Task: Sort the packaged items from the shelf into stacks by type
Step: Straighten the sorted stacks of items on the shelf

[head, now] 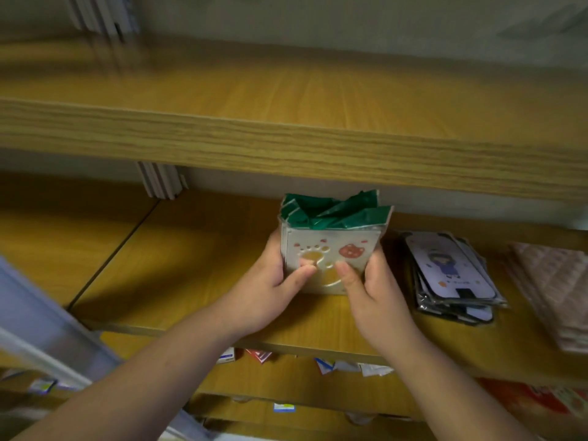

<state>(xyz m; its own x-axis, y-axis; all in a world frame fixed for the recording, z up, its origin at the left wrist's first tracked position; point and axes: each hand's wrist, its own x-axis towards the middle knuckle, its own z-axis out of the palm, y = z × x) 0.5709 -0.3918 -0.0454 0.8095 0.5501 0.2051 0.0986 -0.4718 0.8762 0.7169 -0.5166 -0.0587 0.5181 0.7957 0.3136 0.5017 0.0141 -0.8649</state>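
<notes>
A bundle of flat packets [334, 246] with green header cards and a paw-print picture on the front stands upright on the middle wooden shelf [178, 268]. My left hand [273, 281] grips its left side, thumb on the front. My right hand [372, 288] grips its right side, thumb also on the front. To the right lies a stack of clear-wrapped packets [451, 275] with a cartoon figure on lilac. A pink quilted stack [553, 288] lies at the far right.
The upper shelf board [286, 144] overhangs just above the bundle. Thin grey items [162, 183] lean at the back left. A translucent plastic bin [47, 329] sits at the lower left. Small packets [343, 366] and a red pack [534, 399] lie on lower shelves.
</notes>
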